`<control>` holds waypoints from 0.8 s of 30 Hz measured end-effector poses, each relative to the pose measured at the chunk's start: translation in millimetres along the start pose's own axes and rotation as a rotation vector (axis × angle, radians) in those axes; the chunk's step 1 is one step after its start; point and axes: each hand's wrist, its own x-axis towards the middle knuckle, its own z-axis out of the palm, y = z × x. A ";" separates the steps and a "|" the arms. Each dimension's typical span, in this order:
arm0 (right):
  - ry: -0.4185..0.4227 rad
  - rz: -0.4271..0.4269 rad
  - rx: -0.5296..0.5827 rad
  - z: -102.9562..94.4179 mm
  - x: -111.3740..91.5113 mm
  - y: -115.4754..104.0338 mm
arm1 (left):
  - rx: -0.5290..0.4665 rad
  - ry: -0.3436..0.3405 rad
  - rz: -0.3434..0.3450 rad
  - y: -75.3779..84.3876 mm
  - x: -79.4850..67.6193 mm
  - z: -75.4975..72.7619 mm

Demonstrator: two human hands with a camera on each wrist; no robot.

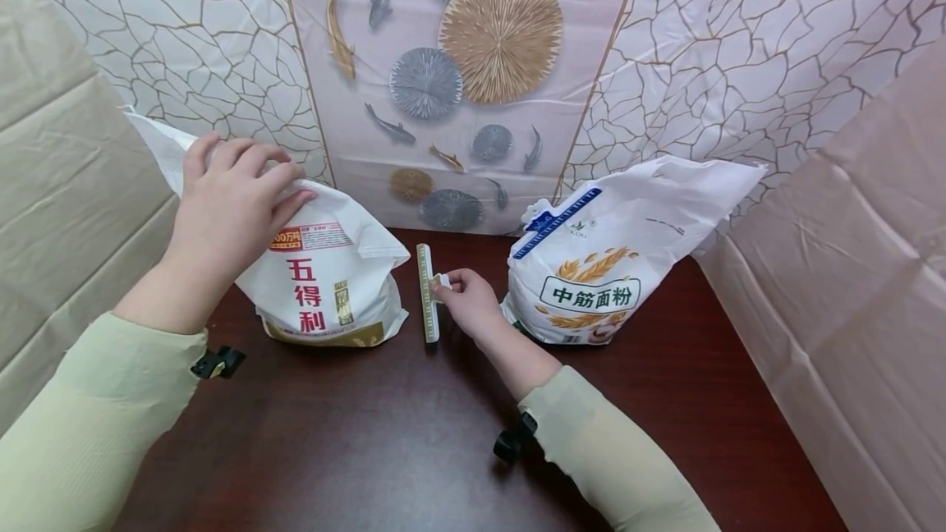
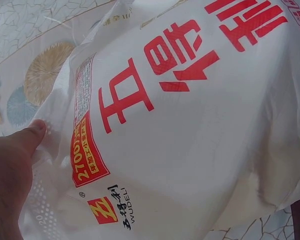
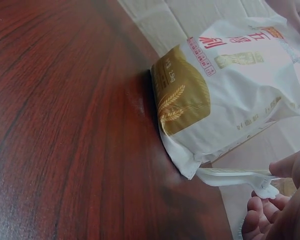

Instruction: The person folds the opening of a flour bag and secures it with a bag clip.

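A white flour bag with red lettering (image 1: 325, 269) stands on the left of the table. Over its top edge lies my left hand (image 1: 244, 195), gripping the plastic with the thumb in front and fingers behind. In the left wrist view the thumb (image 2: 27, 137) presses the bag's edge. My right hand (image 1: 469, 302) pinches a white and gold bag clip (image 1: 427, 294) by its small handle, just right of that bag. The right wrist view shows the clip (image 3: 235, 177) between thumb and fingers, near the bag's bottom corner.
Right of my right hand stands a second flour bag (image 1: 591, 269), its folded top slanting up, with a blue bag clip (image 1: 557, 222) across its left corner. Patterned cloth (image 1: 473, 89) hangs behind the dark wooden table (image 1: 355, 450). Beige cloth walls flank both sides.
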 end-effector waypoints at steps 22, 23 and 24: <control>0.076 -0.070 0.094 -14.6 -2.9 -28.0 | 0.005 -0.003 -0.001 0.5 0.6 -1.8; 0.077 -0.075 0.104 -15.2 -3.5 -29.1 | 0.004 -0.006 -0.004 0.7 0.4 -1.9; 0.077 -0.083 0.111 -15.9 -4.0 -30.3 | 0.004 -0.008 -0.006 0.8 0.3 -1.9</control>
